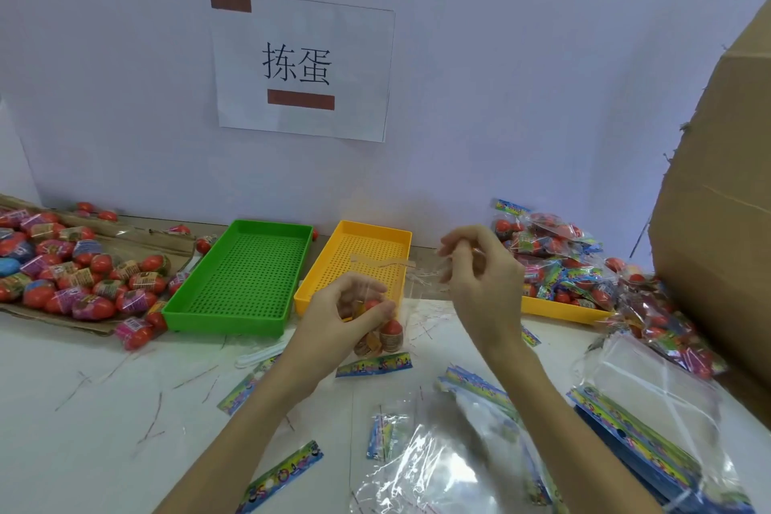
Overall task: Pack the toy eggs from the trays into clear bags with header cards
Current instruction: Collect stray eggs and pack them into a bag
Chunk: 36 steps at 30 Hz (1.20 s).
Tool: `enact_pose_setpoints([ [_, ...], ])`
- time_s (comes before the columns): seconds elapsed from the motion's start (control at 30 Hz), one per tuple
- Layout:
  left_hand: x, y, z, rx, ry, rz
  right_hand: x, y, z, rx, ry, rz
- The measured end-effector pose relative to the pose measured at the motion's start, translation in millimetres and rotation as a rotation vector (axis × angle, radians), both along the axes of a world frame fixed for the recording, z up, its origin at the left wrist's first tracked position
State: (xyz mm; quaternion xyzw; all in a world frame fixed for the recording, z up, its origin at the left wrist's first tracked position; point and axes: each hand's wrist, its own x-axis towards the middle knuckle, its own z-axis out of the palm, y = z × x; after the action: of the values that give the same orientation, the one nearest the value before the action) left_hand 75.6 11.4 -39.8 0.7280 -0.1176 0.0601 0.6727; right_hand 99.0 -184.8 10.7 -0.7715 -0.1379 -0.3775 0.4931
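A clear bag (377,317) with toy eggs (391,331) is being gripped by the left hand (346,315) above the bench (104,409), hanging vertically. Its top flap, up-right, is seemingly being pinched by the right hand (479,271).

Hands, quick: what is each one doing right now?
Left hand: fingers curled round the clear bag with toy eggs inside.
Right hand: pinching the bag's open top edge, pulling it up.
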Motion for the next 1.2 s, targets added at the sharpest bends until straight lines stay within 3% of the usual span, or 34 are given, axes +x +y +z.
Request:
enact_pose_setpoints([
  [0.13,0.7,0.2,-1.1,0.02,0.001,-0.027,59.7,-20.4,-6.7,-0.274,0.365,-0.224],
  [0.27,0.6,1.2,0.9,0.04,0.0,-0.024,104.2,-46.1,-18.6,-0.534,0.603,-0.375],
  [0.47,0.9,1.3,0.1,0.089,-0.001,0.006,126.7,-55.8,-29.6,-0.802,0.678,-0.477],
  [0.57,0.1,0.5,0.0,0.103,0.007,0.005,130.1,-55.5,-32.6,-0.833,0.668,-0.501],
  [0.77,-1.9,-1.3,2.8,0.111,0.024,0.01,124.5,-48.8,-29.2,-0.706,0.502,-0.469],
  [0.97,-2.2,-1.7,3.5,0.1,0.034,0.02,75.1,-17.2,-0.8,-0.136,0.302,-0.241],
  [1.07,-2.3,-1.5,3.4,0.098,0.046,0.016,28.9,-2.4,3.6,0.172,0.238,0.024],
  [1.2,-2.0,-3.2,3.0,0.115,0.029,0.023,-24.9,10.0,-5.7,0.293,0.113,0.208],
])
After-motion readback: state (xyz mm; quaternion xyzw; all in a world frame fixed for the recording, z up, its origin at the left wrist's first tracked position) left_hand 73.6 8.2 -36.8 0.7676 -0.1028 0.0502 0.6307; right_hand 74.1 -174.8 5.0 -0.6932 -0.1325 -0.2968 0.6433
